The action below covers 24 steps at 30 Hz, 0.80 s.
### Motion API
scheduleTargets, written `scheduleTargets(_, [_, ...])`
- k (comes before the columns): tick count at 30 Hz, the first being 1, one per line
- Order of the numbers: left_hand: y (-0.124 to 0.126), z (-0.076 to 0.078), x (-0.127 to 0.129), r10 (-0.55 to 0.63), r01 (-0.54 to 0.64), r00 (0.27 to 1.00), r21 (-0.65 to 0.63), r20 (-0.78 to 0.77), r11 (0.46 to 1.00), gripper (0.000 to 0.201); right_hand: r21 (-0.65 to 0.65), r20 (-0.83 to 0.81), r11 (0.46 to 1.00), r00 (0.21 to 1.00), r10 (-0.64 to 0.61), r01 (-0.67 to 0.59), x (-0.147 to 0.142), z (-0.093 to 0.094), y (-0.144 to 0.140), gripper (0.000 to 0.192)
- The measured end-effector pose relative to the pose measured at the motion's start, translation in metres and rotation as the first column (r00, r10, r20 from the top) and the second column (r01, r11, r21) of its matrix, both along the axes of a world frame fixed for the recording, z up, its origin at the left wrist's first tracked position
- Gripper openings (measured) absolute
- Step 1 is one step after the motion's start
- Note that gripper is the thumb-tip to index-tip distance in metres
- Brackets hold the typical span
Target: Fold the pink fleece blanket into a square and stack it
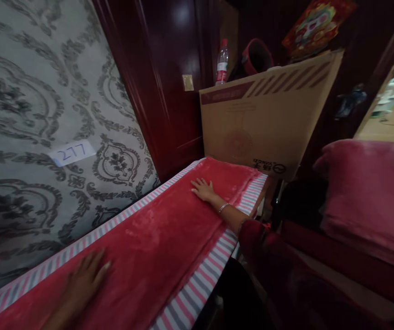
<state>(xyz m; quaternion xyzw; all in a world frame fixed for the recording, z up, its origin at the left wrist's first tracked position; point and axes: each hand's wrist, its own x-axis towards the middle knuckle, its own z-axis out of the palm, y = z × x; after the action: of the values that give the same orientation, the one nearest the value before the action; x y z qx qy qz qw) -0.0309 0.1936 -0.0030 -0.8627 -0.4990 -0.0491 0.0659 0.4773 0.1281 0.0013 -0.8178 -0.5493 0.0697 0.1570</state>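
Observation:
A long red plush cloth (155,229), folded lengthwise, lies flat over a striped sheet (186,300) on a narrow table or board. My left hand (85,277) rests on the cloth near the bottom left, fingers extended and slightly blurred. Farther up, my right hand (203,189) presses on the cloth toward its far end, palm down with the fingers spread. A bracelet circles the right wrist. Both hands hold nothing. The striped sheet shows as a border along both long sides of the cloth.
A large cardboard box (262,119) stands at the far end, with a plastic bottle (222,64) beside its top edge. Patterned wallpaper (39,91) bearing a paper marked 277 (71,152) runs along the left. Folded pink cloths (372,192) are stacked at the right.

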Motion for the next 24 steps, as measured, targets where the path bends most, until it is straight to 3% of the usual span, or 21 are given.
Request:
scheduleTargets(3, [0.003,0.002,0.064,0.015,-0.016,1.0,-0.117,-0.012,0.993,0.069,-0.033,0.026,0.988,0.988,-0.153,0.154,0.049,-0.009,-0.032,0.059])
scheduleTargets(7, [-0.003,-0.006,0.111,0.002,-0.001,1.0,-0.046,0.013,0.999,0.066,-0.05,0.076,0.966,0.966,-0.248,0.252,0.097,-0.025,-0.067,0.056])
scheduleTargets(11, [-0.001,-0.026,0.114,0.005,-0.005,1.0,-0.007,0.019,1.0,0.066,-0.027,0.115,0.95,0.945,-0.306,0.311,0.125,-0.033,-0.08,0.055])
scheduleTargets(15, [0.009,-0.037,0.105,-0.008,0.008,1.0,0.005,0.023,1.0,0.066,-0.01,0.11,0.897,0.892,-0.438,0.441,0.147,-0.031,-0.086,0.056])
scheduleTargets(17, [0.013,-0.04,0.102,-0.007,0.007,1.0,0.006,0.027,1.0,0.066,0.042,0.071,0.833,0.83,-0.554,0.552,0.156,-0.029,-0.09,0.055])
scheduleTargets(21, [0.019,-0.047,0.098,-0.022,0.021,0.999,0.011,0.043,1.0,0.07,0.144,-0.059,0.648,0.66,-0.749,0.748,0.171,-0.024,-0.096,0.052])
scheduleTargets(24, [0.023,-0.055,0.093,-0.023,0.023,0.996,0.009,0.09,1.0,0.073,0.133,-0.081,0.627,0.639,-0.765,0.767,0.18,-0.021,-0.098,0.051])
